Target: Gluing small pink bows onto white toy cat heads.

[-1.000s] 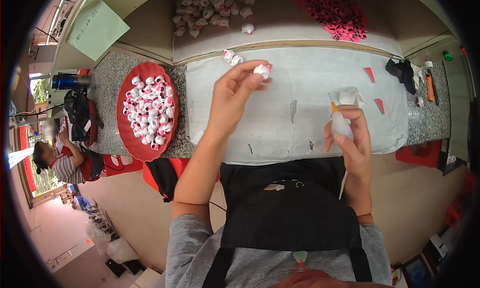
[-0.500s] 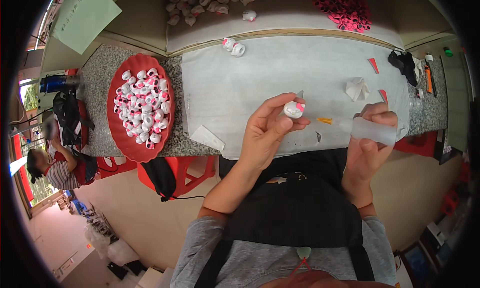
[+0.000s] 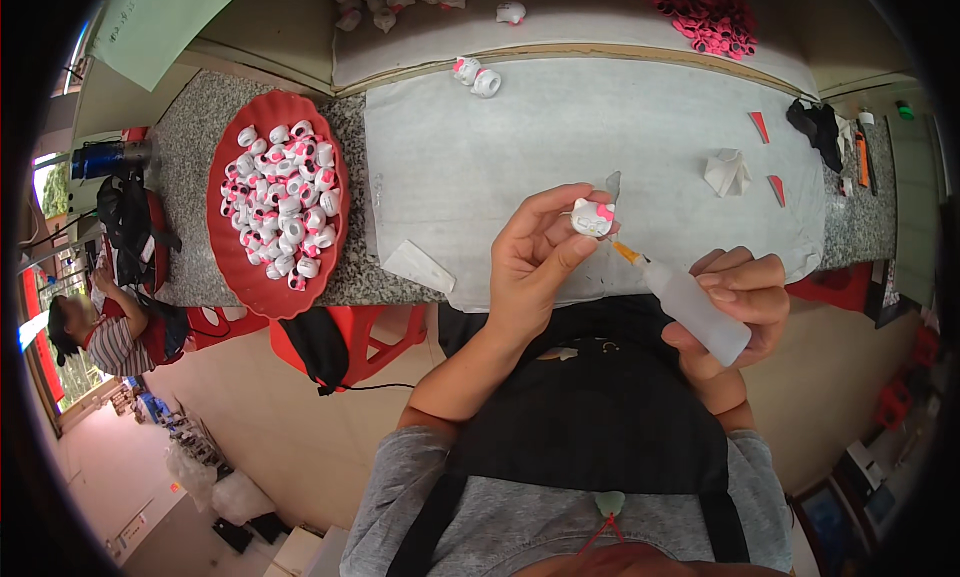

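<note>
Pinched between the thumb and fingers of my left hand [image 3: 535,262] is a small white cat-head figurine [image 3: 592,217] with a pink bow. A thin grey pointed piece [image 3: 613,185] sticks up just behind it, and I cannot make out whether my fingers hold that too. My right hand [image 3: 735,312] is wrapped round a translucent white squeeze bottle [image 3: 700,315], tilted toward the figurine. Its orange needle tip [image 3: 627,252] is close to the figurine's lower edge; whether they touch is too small to tell.
At left stands a red scalloped tray [image 3: 225,262] heaped with similar white and pink pieces. Two figurines [image 3: 477,78] lie by the shelf edge. Pink parts [image 3: 705,22] are piled on the shelf. Crumpled tissue [image 3: 727,172] and red slips [image 3: 777,190] rest on white paper. Another person [image 3: 105,332] sits far left.
My right hand has turned the bottle and brought its orange tip leftward, up to the figurine. My left hand holds the figurine in nearly the same place, its face turned more into view.
</note>
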`<action>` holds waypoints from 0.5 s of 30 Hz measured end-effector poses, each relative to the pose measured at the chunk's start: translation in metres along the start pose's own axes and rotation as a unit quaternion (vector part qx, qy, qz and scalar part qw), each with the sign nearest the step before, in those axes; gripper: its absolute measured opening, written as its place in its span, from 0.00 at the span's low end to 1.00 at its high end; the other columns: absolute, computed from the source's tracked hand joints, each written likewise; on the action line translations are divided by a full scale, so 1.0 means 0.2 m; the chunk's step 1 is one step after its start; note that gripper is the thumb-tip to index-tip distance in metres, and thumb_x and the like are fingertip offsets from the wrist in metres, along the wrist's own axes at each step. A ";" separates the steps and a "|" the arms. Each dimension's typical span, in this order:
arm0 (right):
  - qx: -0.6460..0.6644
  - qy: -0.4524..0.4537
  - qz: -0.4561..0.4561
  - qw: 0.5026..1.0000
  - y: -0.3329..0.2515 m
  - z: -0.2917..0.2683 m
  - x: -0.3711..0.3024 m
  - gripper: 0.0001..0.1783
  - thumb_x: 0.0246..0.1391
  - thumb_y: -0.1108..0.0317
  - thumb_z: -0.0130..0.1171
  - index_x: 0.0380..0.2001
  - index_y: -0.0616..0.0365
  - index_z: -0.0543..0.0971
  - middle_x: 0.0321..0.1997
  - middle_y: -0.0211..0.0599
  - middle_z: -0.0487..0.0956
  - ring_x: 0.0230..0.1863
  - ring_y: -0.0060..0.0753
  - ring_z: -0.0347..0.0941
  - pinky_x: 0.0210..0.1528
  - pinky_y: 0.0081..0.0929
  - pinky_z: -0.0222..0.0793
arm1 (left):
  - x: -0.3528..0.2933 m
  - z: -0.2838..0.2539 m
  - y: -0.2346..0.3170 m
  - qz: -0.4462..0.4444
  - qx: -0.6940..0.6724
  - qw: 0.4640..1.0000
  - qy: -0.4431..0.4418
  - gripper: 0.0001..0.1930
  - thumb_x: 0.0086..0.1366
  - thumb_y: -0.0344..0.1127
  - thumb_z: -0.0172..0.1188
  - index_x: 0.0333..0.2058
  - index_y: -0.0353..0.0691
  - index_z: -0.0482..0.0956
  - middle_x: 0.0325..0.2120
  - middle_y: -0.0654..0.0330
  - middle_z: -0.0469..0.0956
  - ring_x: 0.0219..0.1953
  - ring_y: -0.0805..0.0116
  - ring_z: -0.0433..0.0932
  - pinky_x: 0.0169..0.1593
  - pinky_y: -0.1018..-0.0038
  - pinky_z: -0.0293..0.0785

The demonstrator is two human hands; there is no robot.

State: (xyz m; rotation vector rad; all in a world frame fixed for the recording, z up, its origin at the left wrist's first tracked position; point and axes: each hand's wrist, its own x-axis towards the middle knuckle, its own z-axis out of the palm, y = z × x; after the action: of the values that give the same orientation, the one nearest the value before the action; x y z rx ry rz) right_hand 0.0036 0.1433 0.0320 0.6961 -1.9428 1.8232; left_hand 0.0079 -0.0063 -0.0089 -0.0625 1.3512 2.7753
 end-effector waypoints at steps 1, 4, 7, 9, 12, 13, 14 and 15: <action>-0.001 -0.003 0.000 1.000 0.00 0.00 0.00 0.21 0.27 0.69 0.66 0.26 0.56 0.65 0.26 0.32 0.64 0.21 0.22 0.61 0.23 0.19 0.61 | 0.00 0.00 0.00 0.002 -0.001 1.000 -0.003 0.18 0.50 0.24 0.51 0.42 0.33 0.62 0.39 0.51 0.66 0.40 0.67 0.68 0.45 0.68 0.66; 0.002 -0.008 -0.002 1.000 0.01 -0.01 0.00 0.24 0.23 0.72 0.68 0.26 0.57 0.66 0.27 0.34 0.65 0.22 0.24 0.63 0.23 0.20 0.63 | 0.00 0.00 0.00 -0.001 0.000 1.000 -0.004 0.18 0.50 0.23 0.51 0.42 0.33 0.62 0.39 0.50 0.66 0.40 0.67 0.68 0.45 0.68 0.66; 0.008 -0.013 -0.003 1.000 0.01 -0.02 -0.01 0.27 0.18 0.75 0.70 0.27 0.57 0.67 0.29 0.35 0.65 0.23 0.27 0.66 0.23 0.21 0.65 | 0.00 0.00 0.00 -0.003 0.005 1.000 -0.002 0.18 0.50 0.24 0.51 0.42 0.33 0.62 0.39 0.51 0.66 0.39 0.67 0.69 0.45 0.68 0.66; 0.006 -0.015 0.001 1.000 0.01 -0.02 -0.01 0.27 0.18 0.75 0.70 0.27 0.57 0.67 0.29 0.35 0.65 0.23 0.27 0.66 0.23 0.21 0.65 | 0.00 0.00 -0.01 -0.003 0.007 1.000 -0.004 0.18 0.50 0.24 0.51 0.42 0.33 0.62 0.39 0.51 0.66 0.39 0.67 0.69 0.45 0.68 0.65; 0.004 -0.021 0.002 1.000 0.01 -0.02 -0.01 0.27 0.17 0.75 0.70 0.27 0.57 0.67 0.29 0.35 0.65 0.23 0.27 0.66 0.23 0.21 0.65 | 0.00 0.00 -0.01 -0.001 0.012 1.000 -0.005 0.18 0.50 0.24 0.51 0.42 0.33 0.62 0.39 0.51 0.66 0.39 0.67 0.69 0.45 0.69 0.65; 0.003 -0.022 0.002 1.000 0.00 -0.02 -0.01 0.27 0.17 0.75 0.70 0.27 0.57 0.67 0.29 0.35 0.65 0.23 0.27 0.66 0.23 0.21 0.65 | -0.01 0.00 -0.01 0.002 0.016 1.000 -0.005 0.18 0.50 0.24 0.51 0.42 0.33 0.62 0.39 0.51 0.66 0.39 0.67 0.69 0.45 0.69 0.66; 0.002 -0.024 0.003 1.000 0.00 -0.02 0.00 0.27 0.17 0.76 0.70 0.27 0.57 0.67 0.29 0.35 0.65 0.23 0.27 0.66 0.23 0.21 0.65 | -0.01 0.00 -0.02 0.003 0.018 1.000 -0.004 0.18 0.50 0.24 0.51 0.42 0.33 0.62 0.39 0.51 0.66 0.39 0.67 0.69 0.45 0.69 0.66; 0.001 -0.024 0.004 1.000 0.00 -0.03 0.00 0.27 0.17 0.76 0.70 0.27 0.57 0.67 0.29 0.35 0.65 0.23 0.27 0.66 0.23 0.21 0.65 | 0.00 0.00 -0.01 0.002 0.018 1.000 -0.004 0.18 0.50 0.24 0.51 0.42 0.33 0.62 0.39 0.51 0.66 0.39 0.67 0.69 0.45 0.69 0.66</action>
State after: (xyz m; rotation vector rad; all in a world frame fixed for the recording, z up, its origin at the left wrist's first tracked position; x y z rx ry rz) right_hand 0.0040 0.1486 0.0321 0.7399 -1.9766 1.8302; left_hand 0.0090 -0.0041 -0.0108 -0.0470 1.4016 2.7501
